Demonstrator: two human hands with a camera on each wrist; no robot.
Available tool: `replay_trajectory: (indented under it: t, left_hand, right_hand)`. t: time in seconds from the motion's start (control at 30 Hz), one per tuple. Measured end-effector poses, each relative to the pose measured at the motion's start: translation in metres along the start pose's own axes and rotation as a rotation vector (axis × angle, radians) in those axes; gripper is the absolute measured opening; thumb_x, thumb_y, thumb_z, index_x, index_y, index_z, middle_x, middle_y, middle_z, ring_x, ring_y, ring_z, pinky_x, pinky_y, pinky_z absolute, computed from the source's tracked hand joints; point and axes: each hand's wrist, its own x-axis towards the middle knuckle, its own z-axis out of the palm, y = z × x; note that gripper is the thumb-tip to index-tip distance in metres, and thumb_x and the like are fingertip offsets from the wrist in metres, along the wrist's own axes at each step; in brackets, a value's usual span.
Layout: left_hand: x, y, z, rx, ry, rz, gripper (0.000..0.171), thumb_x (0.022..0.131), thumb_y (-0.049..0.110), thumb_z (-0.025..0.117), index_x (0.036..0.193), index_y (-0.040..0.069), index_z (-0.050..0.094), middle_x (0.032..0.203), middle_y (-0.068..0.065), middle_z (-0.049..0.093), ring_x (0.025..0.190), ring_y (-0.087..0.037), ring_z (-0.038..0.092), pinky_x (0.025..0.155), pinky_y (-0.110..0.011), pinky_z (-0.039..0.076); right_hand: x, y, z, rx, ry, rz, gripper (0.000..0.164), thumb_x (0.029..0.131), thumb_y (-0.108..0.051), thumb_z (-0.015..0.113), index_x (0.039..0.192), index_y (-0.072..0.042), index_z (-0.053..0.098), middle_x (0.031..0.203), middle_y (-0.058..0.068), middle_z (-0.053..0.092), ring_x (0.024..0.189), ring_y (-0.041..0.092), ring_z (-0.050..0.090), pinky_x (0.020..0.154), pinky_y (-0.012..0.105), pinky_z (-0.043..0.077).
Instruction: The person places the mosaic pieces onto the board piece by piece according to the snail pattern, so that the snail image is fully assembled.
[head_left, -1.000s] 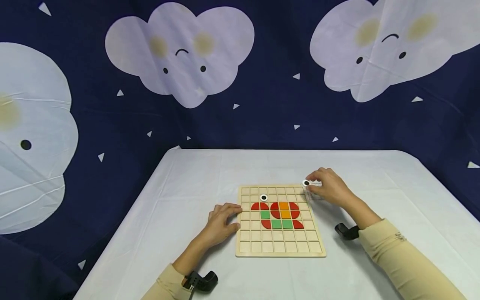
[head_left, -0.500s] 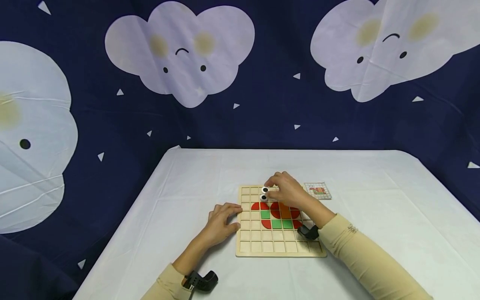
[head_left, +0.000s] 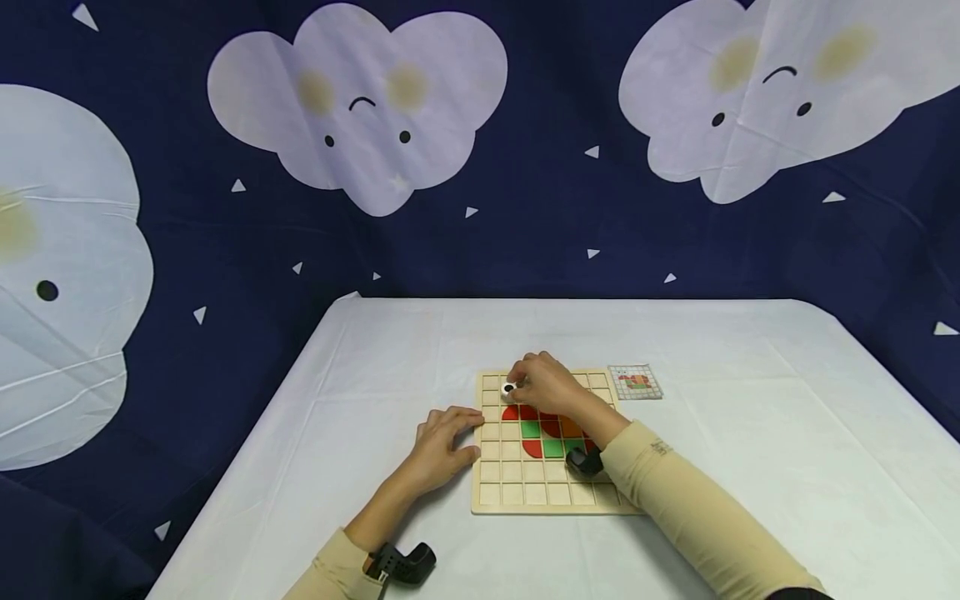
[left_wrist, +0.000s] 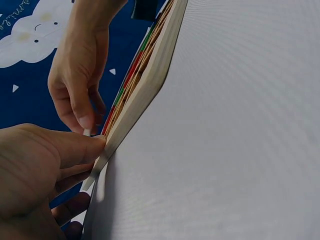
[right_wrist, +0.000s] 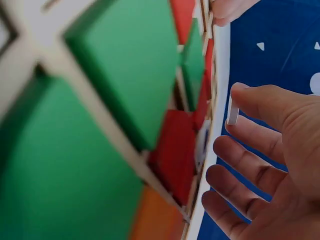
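A wooden grid board [head_left: 510, 494] lies on the white table, with red half-rounds and quarter-rounds [head_left: 532, 448], green squares [head_left: 530, 429] and orange squares [head_left: 570, 427] set in its cells. Over its upper left cells, my right hand [head_left: 551, 387] pinches a small white tile with a black dot, like an eye [head_left: 509, 389]. Thumb and index hold this thin white tile [right_wrist: 233, 111] by its edges in the right wrist view. My left hand [head_left: 442, 448] touches the board's left edge with relaxed fingers. The other eye tile is hidden behind my right hand in the head view.
A small printed card [head_left: 636, 382] with a gridded picture lies beyond the board's upper right corner. A dark blue cloth with clouds [head_left: 360, 108] hangs behind the table [head_left: 405, 342]. My right forearm covers the board's right part.
My right hand has carried the eye tile from beside the card leftward over the board, to its upper left cells. The card has come into full view. My left hand stays still.
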Motion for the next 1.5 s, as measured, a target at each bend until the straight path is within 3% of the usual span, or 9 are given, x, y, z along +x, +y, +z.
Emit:
replay_trajectory:
  t: [0.2,0.97,1.27,1.5]
  left_hand:
    - [0.0,0.0,-0.001,-0.01,-0.004,0.001,0.04,0.081,0.014,0.068,0.12,0.011,0.063,0.129,0.001,0.056,0.109,-0.017,0.042,0.092,-0.043,0.026]
    - [-0.001,0.0,-0.002,-0.013,-0.011,-0.007,0.04,0.081,0.014,0.068,0.12,0.011,0.063,0.13,0.001,0.056,0.109,-0.017,0.042,0.092,-0.043,0.026]
    - [-0.002,0.0,-0.002,-0.03,0.005,-0.013,0.04,0.08,0.013,0.068,0.12,0.011,0.063,0.128,0.001,0.057,0.109,-0.017,0.042,0.09,-0.04,0.025]
    - [-0.003,0.002,-0.008,-0.09,0.047,-0.068,0.046,0.082,0.012,0.066,0.128,0.012,0.057,0.129,-0.001,0.055,0.109,-0.018,0.043,0.091,-0.038,0.029]
  right_hand:
    - [0.0,0.002,0.005,-0.044,0.022,-0.033,0.019,0.081,-0.027,0.072,0.094,-0.013,0.071,0.085,-0.001,0.06,0.083,0.019,0.049,0.078,0.038,0.041]
    - [0.001,0.001,0.006,-0.058,0.001,-0.001,0.019,0.082,-0.029,0.071,0.097,-0.017,0.071,0.093,-0.001,0.061,0.088,0.018,0.048,0.08,0.038,0.042]
    - [-0.022,0.005,-0.017,0.013,0.032,-0.019,0.03,0.086,-0.029,0.067,0.108,-0.01,0.069,0.103,0.004,0.063,0.099,0.023,0.051,0.086,0.043,0.044]
    - [-0.054,0.022,-0.033,0.032,0.115,0.009,0.028,0.086,-0.028,0.066,0.107,-0.011,0.069,0.105,0.004,0.063,0.099,0.024,0.051,0.081,0.042,0.044]
